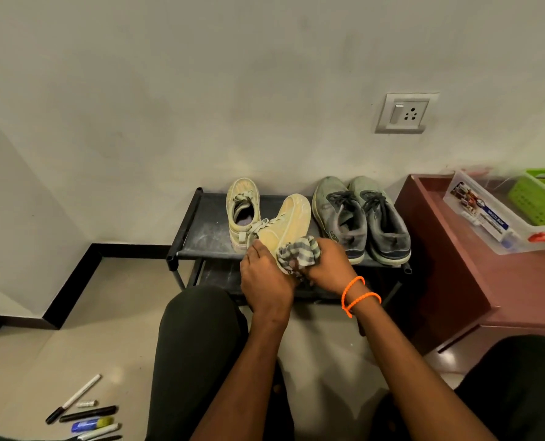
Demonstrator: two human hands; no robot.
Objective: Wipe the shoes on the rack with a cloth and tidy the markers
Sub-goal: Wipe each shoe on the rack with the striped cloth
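Fingers: left hand (263,275) grips tilted yellow shoe (288,229); right hand (327,261) clutches striped cloth (296,254) | clear box (487,214) label "MULTI BOX" | shoe dusty

— What's where on my feed?
— On the rack (201,237), one pair of shoes (360,214) right, another shoe (242,211) left. Markers (86,415) on the floor (58,361), lower left. I see a cabinet (439,249) right of the rack.

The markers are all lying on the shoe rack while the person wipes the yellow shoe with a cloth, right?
Not quite. The head view shows the markers lying on the floor, left of the person's knee. The rest holds: the right hand wipes the yellow shoe with the cloth.
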